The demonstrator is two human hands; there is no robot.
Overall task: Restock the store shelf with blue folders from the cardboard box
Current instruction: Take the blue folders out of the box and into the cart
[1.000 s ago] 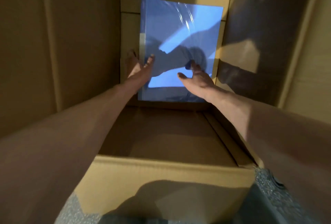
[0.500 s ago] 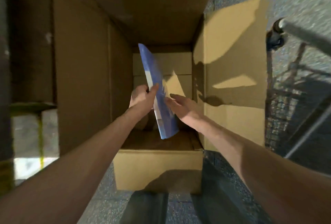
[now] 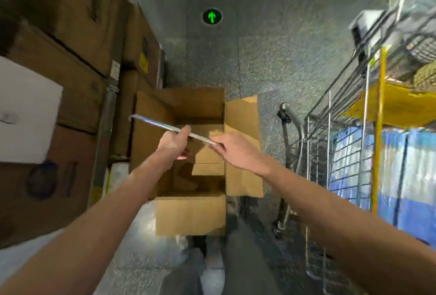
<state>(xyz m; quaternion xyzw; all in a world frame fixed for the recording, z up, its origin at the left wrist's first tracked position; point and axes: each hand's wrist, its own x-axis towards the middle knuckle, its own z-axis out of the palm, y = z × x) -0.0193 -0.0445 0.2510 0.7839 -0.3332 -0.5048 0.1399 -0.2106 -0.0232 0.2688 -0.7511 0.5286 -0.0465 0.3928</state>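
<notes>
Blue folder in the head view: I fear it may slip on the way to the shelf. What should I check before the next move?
1. Left hand grips thin blue folder: ok.
2. Right hand holds the folder's other end: cannot tell, fingers hidden.
3. Folder lifted out of open brown cardboard box: ok.
4. Free slot on grey wire shelf at right: cannot tell, blurred.

Blue folder (image 3: 160, 125) lifted clear of the box (image 3: 188, 214), now edge-on
</notes>
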